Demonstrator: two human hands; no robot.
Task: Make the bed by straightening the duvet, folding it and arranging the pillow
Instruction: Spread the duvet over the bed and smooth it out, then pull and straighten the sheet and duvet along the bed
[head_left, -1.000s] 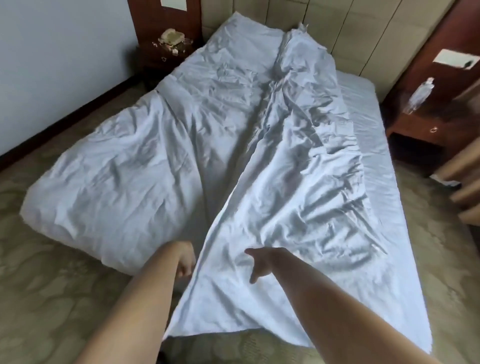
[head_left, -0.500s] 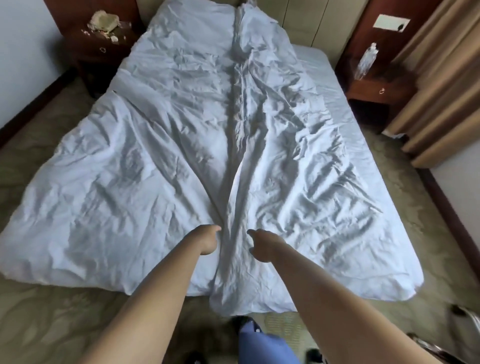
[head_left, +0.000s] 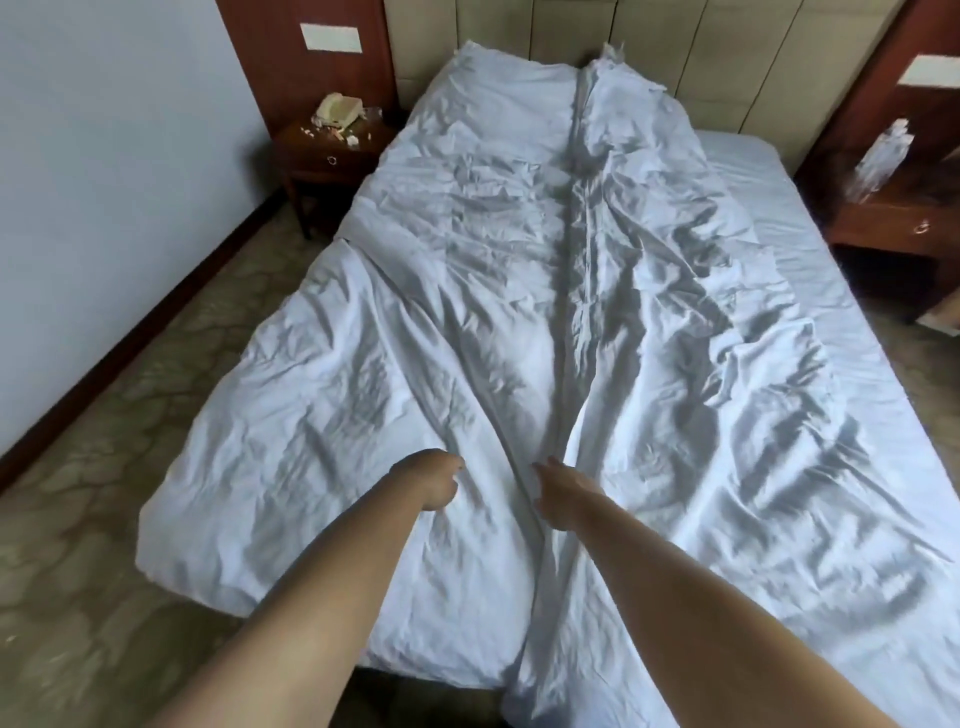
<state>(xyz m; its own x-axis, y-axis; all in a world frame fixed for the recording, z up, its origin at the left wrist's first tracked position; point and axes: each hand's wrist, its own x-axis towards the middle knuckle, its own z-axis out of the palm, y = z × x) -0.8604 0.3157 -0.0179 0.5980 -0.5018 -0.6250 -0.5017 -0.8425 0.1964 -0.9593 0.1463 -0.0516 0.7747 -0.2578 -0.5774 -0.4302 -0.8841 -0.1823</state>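
White duvet (crumpled) across bed

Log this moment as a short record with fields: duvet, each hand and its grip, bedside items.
duvet: white duvet, wrinkled, a long crease down its middle, near left corner overhanging the floor
mattress: bare strip showing along the right side
left hand: left hand over the duvet left of the crease, fingers curled; grip unclear
right hand: right hand by the crease, fingers extended, no grip
left nightstand: telephone and small scraps
right nightstand: clear plastic bottle
pillow: none visible
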